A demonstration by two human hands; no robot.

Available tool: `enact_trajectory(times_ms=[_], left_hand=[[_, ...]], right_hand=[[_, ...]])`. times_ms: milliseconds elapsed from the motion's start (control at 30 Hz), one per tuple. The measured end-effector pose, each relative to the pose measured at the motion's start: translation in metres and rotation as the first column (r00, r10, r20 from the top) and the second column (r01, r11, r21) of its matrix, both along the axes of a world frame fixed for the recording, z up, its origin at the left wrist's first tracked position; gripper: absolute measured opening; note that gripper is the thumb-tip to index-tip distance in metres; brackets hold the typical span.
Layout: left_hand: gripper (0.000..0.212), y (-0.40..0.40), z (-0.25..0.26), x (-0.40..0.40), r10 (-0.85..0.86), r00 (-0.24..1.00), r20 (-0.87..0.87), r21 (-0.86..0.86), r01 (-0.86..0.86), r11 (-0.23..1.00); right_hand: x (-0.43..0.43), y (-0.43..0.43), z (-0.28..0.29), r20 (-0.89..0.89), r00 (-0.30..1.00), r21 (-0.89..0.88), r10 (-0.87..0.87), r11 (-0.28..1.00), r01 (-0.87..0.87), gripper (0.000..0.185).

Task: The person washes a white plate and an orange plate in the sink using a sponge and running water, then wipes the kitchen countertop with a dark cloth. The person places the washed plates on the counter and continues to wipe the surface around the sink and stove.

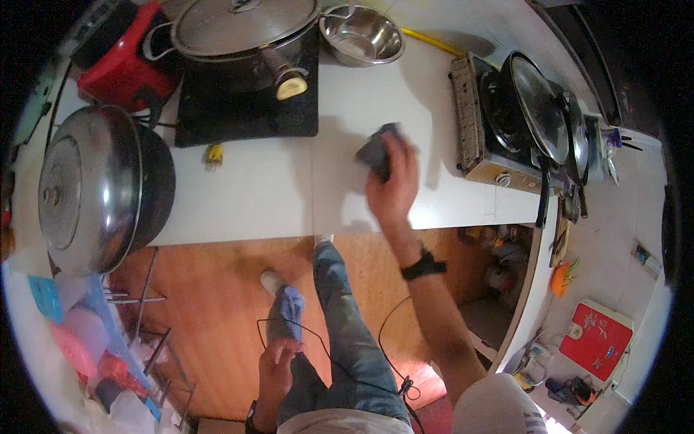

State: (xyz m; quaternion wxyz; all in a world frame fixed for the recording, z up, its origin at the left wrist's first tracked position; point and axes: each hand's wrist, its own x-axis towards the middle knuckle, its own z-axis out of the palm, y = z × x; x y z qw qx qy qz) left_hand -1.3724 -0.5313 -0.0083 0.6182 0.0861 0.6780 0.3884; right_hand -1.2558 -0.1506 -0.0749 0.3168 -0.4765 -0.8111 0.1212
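My right hand [394,182] is closed on a dark grey cloth [378,153] and presses it to the white countertop [260,187], with some blur around both. My left hand [277,361] hangs low in front of my legs, below the counter's front edge; its fingers are loosely curled, and whether it holds anything is not clear. A thin black cable passes close by it. Left of the cloth, a small yellow object [214,156] lies on the counter below a black cooktop [244,108].
A large lidded pot [92,190] stands at the left edge. Another lidded pan [244,27] rests on the cooktop, beside a steel bowl [362,37]. At the right is a gas stove [474,130] with a lidded frying pan [537,108], its handle over the front edge.
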Motion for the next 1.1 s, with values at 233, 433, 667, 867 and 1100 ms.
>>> enact_trajectory(times_ms=[233, 433, 667, 867, 1100], left_hand=[[0.024, 0.078, 0.001, 0.028, 0.026, 0.995, 0.100, 0.002, -0.026, 1.000], [0.035, 0.134, 0.003, 0.042, -0.124, 0.992, 0.003, -0.007, 0.124, 0.992], [0.033, 0.154, -0.009, 0.054, -0.119, 0.993, -0.016, 0.051, 0.119, 0.992], [0.033, 0.164, 0.000, 0.045, -0.114, 0.977, -0.179, 0.184, 0.147, 0.972], [0.033, 0.102, -0.006, 0.021, -0.001, 0.988, -0.155, 0.177, 0.028, 0.984]], right_hand=[[0.044, 0.188, -0.084, 0.482, 0.871, -0.202, -0.098, 0.955, 0.219, 0.071], [0.064, 0.312, -0.090, 0.466, 0.837, -0.125, -0.287, 0.915, 0.383, 0.076], [0.059, 0.185, -0.095, 0.441, 0.826, -0.022, -0.350, 0.916, 0.400, 0.070], [0.044, 0.077, -0.043, 0.448, 0.887, -0.271, 0.110, 0.963, 0.017, 0.072], [0.013, 0.194, -0.092, 0.407, 0.890, -0.087, -0.207, 0.961, 0.263, 0.070]])
